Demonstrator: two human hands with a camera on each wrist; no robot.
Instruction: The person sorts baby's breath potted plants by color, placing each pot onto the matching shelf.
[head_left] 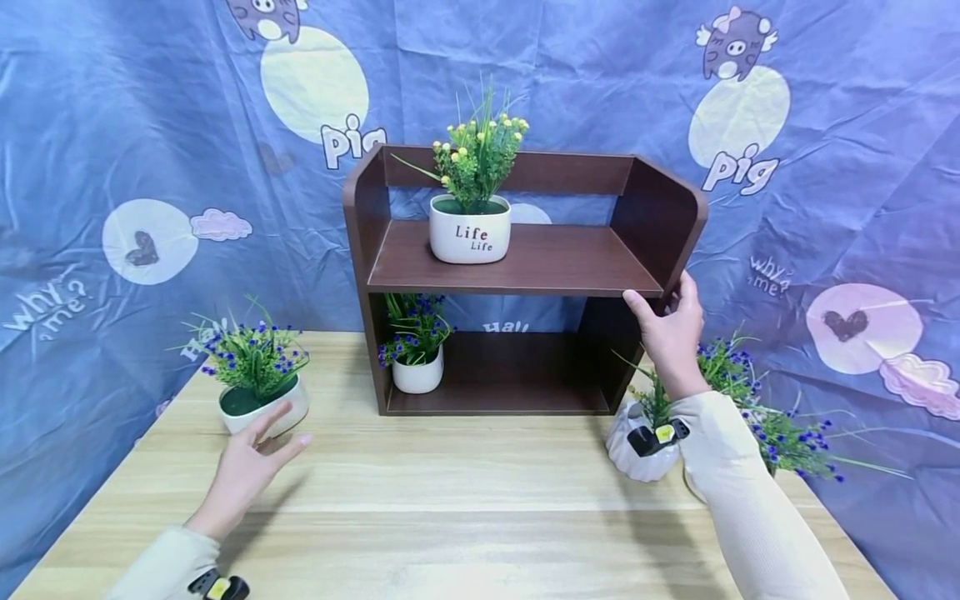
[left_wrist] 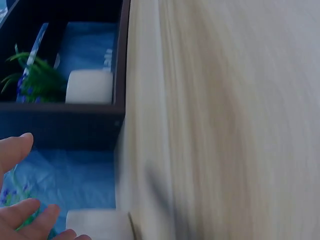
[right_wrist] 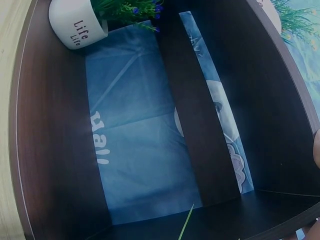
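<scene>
A dark brown two-tier wooden shelf (head_left: 517, 287) stands on the table. My right hand (head_left: 673, 329) holds its right side, with the thumb at the front edge of the middle board and the fingers round the outer face of the side panel. My left hand (head_left: 247, 467) hovers over the table with fingers spread, holding nothing. Just beyond it sits a white pot (head_left: 288, 408) of blue-flowered greenery (head_left: 258, 358). On the shelf's upper board stands a white "Life" pot (head_left: 468, 237) with yellow flowers (head_left: 480, 154); a smaller white pot (head_left: 418, 375) with blue flowers stands at lower left.
Right of the shelf, a ribbed white pot (head_left: 637, 454) with a green plant stands partly behind my right wrist. More blue-flowered plants (head_left: 783, 437) show beyond my right sleeve. A blue printed cloth (head_left: 150, 125) hangs behind the light wood table (head_left: 420, 492).
</scene>
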